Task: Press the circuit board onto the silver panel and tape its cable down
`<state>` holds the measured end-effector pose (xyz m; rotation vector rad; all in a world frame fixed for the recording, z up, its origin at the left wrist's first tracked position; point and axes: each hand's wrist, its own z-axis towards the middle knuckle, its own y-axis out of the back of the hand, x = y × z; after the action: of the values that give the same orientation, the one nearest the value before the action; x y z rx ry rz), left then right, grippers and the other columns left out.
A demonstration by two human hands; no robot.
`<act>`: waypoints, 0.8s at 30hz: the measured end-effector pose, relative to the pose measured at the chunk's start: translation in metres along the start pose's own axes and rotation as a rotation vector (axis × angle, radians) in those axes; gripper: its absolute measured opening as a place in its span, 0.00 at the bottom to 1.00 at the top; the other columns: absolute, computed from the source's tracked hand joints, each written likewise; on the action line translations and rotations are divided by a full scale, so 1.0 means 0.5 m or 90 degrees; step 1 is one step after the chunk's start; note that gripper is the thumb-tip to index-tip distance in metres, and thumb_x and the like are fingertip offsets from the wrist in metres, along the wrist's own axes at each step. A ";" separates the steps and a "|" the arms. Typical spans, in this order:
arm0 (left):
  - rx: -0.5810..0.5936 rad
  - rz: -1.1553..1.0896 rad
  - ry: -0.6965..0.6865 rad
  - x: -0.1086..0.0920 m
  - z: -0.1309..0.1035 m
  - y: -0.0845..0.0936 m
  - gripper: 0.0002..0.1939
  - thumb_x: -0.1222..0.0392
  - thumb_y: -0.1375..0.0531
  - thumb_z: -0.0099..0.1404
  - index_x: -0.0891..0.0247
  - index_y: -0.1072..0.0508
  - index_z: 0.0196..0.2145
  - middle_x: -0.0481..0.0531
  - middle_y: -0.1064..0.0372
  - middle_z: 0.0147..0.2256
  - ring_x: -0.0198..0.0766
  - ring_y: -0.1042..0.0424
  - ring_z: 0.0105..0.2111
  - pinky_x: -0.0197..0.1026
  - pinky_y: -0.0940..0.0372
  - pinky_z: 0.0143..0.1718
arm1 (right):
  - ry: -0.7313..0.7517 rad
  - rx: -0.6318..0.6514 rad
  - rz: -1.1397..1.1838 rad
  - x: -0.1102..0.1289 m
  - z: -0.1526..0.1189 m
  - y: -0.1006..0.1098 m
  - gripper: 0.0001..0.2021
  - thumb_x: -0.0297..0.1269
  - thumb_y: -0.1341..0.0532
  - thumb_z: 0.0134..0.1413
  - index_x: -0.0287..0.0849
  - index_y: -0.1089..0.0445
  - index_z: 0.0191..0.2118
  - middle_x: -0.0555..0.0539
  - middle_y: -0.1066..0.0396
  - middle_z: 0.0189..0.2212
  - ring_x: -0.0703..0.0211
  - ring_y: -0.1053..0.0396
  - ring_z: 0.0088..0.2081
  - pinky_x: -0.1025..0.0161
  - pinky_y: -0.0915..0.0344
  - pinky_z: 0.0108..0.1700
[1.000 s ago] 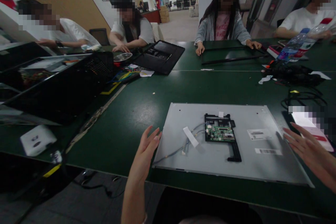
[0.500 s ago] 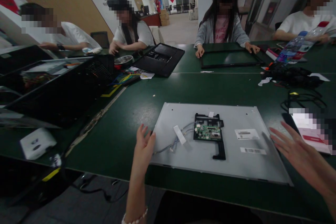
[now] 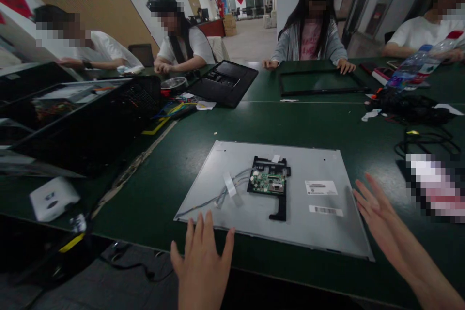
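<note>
A grey metal display panel point(image 3: 232, 223) lies flat on the green table point(image 3: 145, 203). On its back are a black bracket point(image 3: 279, 208), a green circuit board point(image 3: 269, 182), taped grey cables point(image 3: 209, 202) and white labels point(image 3: 321, 187). My left hand point(image 3: 203, 256) has its fingers spread at the panel's near edge, left of the middle, and holds nothing. Beside the panel's right edge, my right hand point(image 3: 378, 218) is open with fingers apart, its fingertips at or very near the edge.
Open black computer case point(image 3: 87, 131) at left, white device point(image 3: 54, 198) near it. Across the table lie a black casing point(image 3: 227, 82) and a black frame point(image 3: 323, 91) under a person's hand point(image 3: 345, 66). Phone point(image 3: 436, 189), cables point(image 3: 428, 143) and bottles point(image 3: 410, 68) stand or lie right.
The panel has shifted left. My left hand has moved from its left edge to the near edge, and my right hand has moved left. Across the table, a person's hand has left the black frame.
</note>
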<state>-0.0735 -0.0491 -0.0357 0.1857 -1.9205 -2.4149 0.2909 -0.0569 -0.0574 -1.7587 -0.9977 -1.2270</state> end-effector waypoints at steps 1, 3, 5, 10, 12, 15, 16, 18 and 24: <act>0.006 0.034 -0.002 -0.006 -0.005 -0.002 0.29 0.51 0.53 0.70 0.71 0.34 0.61 0.68 0.37 0.61 0.57 0.46 0.66 0.69 0.60 0.65 | -0.007 -0.006 0.015 0.001 -0.004 -0.013 0.44 0.54 0.39 0.54 0.57 0.58 0.73 0.44 0.55 0.72 0.41 0.55 0.71 0.41 0.58 0.69; 0.024 0.080 -0.008 -0.019 -0.008 -0.006 0.29 0.52 0.53 0.70 0.72 0.32 0.60 0.69 0.36 0.60 0.57 0.43 0.65 0.69 0.61 0.65 | -0.019 -0.016 0.042 0.001 -0.010 -0.033 0.44 0.53 0.37 0.53 0.59 0.57 0.72 0.45 0.54 0.72 0.42 0.56 0.71 0.41 0.59 0.70; 0.035 0.114 -0.009 -0.029 -0.006 -0.013 0.29 0.52 0.53 0.71 0.73 0.31 0.60 0.71 0.36 0.60 0.59 0.42 0.64 0.72 0.61 0.64 | -0.027 -0.010 0.069 -0.002 -0.015 -0.046 0.42 0.51 0.38 0.55 0.62 0.56 0.72 0.47 0.54 0.72 0.43 0.56 0.71 0.42 0.60 0.70; 0.032 0.189 0.028 -0.042 0.011 -0.028 0.34 0.45 0.52 0.70 0.77 0.34 0.61 0.78 0.42 0.62 0.64 0.48 0.66 0.76 0.64 0.62 | -0.031 0.025 0.113 0.001 -0.021 -0.080 0.40 0.50 0.41 0.59 0.63 0.60 0.72 0.47 0.50 0.71 0.48 0.53 0.70 0.44 0.61 0.70; 0.036 0.215 0.042 -0.037 0.020 -0.034 0.39 0.41 0.50 0.68 0.79 0.35 0.62 0.80 0.44 0.63 0.66 0.51 0.67 0.76 0.63 0.61 | -0.036 0.038 0.117 0.006 -0.021 -0.100 0.42 0.50 0.41 0.59 0.62 0.63 0.73 0.45 0.49 0.71 0.48 0.52 0.70 0.42 0.61 0.70; 0.051 0.248 0.053 -0.019 0.039 -0.040 0.45 0.36 0.50 0.65 0.82 0.38 0.63 0.82 0.46 0.63 0.68 0.55 0.68 0.75 0.61 0.61 | -0.041 0.071 0.118 0.014 -0.021 -0.131 0.44 0.50 0.40 0.58 0.61 0.66 0.73 0.44 0.50 0.71 0.48 0.52 0.70 0.42 0.62 0.70; 0.058 0.256 0.058 -0.012 0.047 -0.042 0.47 0.35 0.50 0.65 0.83 0.39 0.64 0.82 0.47 0.63 0.68 0.57 0.68 0.75 0.61 0.61 | -0.042 0.084 0.115 0.016 -0.022 -0.140 0.44 0.50 0.40 0.58 0.61 0.66 0.73 0.45 0.51 0.71 0.49 0.53 0.70 0.43 0.62 0.70; 0.077 0.264 0.070 0.005 0.063 -0.044 0.49 0.33 0.50 0.64 0.83 0.40 0.64 0.82 0.48 0.64 0.68 0.58 0.68 0.75 0.60 0.60 | -0.045 0.115 0.103 0.019 -0.022 -0.158 0.44 0.51 0.40 0.58 0.61 0.67 0.73 0.46 0.51 0.71 0.50 0.54 0.71 0.44 0.63 0.70; 0.106 0.245 0.110 0.059 0.111 -0.050 0.52 0.30 0.52 0.63 0.82 0.43 0.66 0.81 0.51 0.66 0.67 0.61 0.69 0.75 0.58 0.60 | -0.034 0.201 0.070 0.027 -0.019 -0.215 0.45 0.52 0.42 0.60 0.58 0.71 0.73 0.48 0.53 0.72 0.50 0.56 0.71 0.40 0.65 0.70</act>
<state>-0.1086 0.0068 -0.0498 0.0250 -1.8760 -1.9329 0.1939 -0.0191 -0.0264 -1.5813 -1.0481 -0.9028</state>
